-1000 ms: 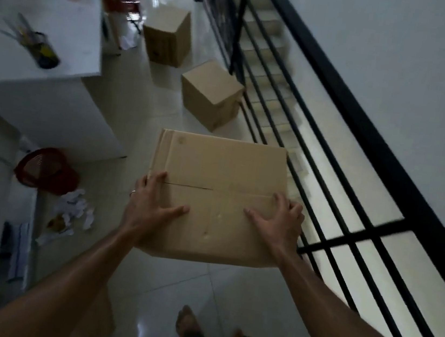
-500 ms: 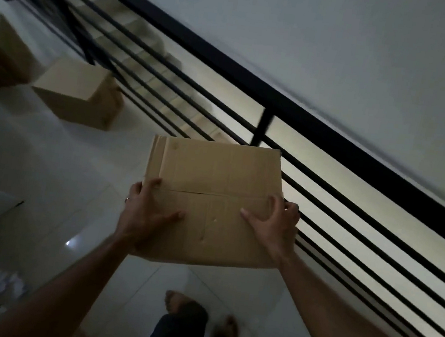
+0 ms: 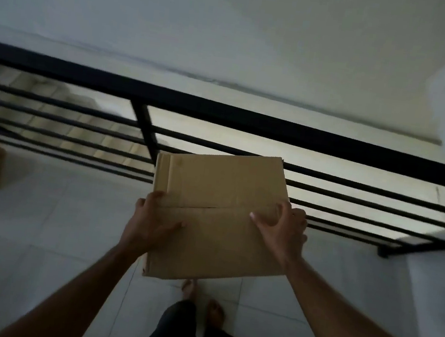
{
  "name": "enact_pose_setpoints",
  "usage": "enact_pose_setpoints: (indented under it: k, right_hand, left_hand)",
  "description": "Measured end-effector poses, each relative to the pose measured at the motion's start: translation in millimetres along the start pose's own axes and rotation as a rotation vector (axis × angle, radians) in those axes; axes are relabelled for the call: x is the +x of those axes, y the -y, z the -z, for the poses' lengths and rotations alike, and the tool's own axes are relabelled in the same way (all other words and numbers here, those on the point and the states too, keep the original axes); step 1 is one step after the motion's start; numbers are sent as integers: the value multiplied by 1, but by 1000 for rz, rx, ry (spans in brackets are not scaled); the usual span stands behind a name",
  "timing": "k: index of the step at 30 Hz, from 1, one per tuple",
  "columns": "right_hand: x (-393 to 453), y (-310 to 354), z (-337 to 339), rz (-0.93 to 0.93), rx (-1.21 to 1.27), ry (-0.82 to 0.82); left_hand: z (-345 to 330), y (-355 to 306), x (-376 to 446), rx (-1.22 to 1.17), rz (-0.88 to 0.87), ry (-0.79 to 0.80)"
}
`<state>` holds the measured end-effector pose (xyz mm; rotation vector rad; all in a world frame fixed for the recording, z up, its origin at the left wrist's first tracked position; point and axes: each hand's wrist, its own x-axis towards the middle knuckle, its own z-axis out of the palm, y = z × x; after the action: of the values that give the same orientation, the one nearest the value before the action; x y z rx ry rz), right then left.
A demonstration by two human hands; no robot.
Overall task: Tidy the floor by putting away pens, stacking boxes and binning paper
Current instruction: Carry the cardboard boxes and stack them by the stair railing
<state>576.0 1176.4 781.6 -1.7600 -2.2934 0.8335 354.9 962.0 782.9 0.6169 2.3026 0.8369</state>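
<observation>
Both hands, left hand (image 3: 152, 222) and right hand (image 3: 281, 229), grip the cardboard box (image 3: 216, 215) beside the railing (image 3: 223, 112); keep it level while you carry.

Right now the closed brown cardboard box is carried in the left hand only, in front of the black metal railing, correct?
Not quite: the head view shows both hands on the closed brown cardboard box, left hand and right hand, one at each side. It is in front of the black metal railing.
</observation>
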Motion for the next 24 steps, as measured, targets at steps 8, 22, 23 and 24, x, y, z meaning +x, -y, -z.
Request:
enact_pose_setpoints:
  k: [8, 22, 23, 24]
  right_hand:
    - [23, -77, 55, -282, 45, -121]
    - [28, -270, 175, -597, 135, -291]
    - [29, -289, 184, -607, 138, -298]
    - [30, -314, 196, -624, 140, -300]
  left_hand:
    - [-69, -83, 43, 120, -182, 229]
    - [-261, -238, 24, 203, -507, 521]
    - [-279, -248, 17, 204, -517, 529]
    - [-303, -260, 8, 205, -521, 533]
